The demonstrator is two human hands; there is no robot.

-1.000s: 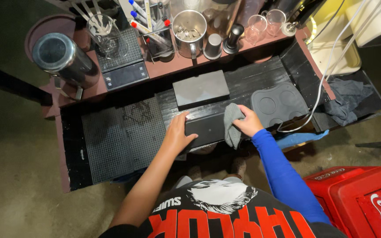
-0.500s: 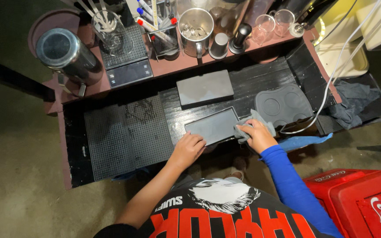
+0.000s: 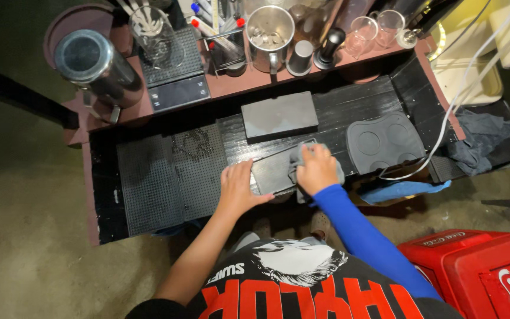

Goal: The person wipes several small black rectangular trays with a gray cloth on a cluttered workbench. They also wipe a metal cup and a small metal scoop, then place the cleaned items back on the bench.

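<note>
My right hand [image 3: 316, 169], in a blue sleeve, presses a grey cloth [image 3: 297, 158] onto a dark rectangular mat [image 3: 271, 172] at the front of the black counter [image 3: 337, 109]. My left hand [image 3: 236, 188] lies flat on the mat's left end, fingers spread, and holds it in place. A second grey rectangular mat [image 3: 279, 114] lies just behind them. A dark rubber mat with round hollows [image 3: 385, 142] sits to the right of my right hand.
Two black mesh mats [image 3: 166, 174] cover the counter's left part. On the back shelf stand a steel canister [image 3: 90, 62], a small scale [image 3: 178, 91], a steel pitcher [image 3: 270, 32], a tamper [image 3: 329, 47] and glasses [image 3: 376, 29]. A red crate [image 3: 473, 272] sits at lower right; a white cable [image 3: 450, 112] hangs over the right edge.
My right hand has slid the cloth leftward along the mat. My left hand has moved up from the mat's front edge and now rests flat on its left end.
</note>
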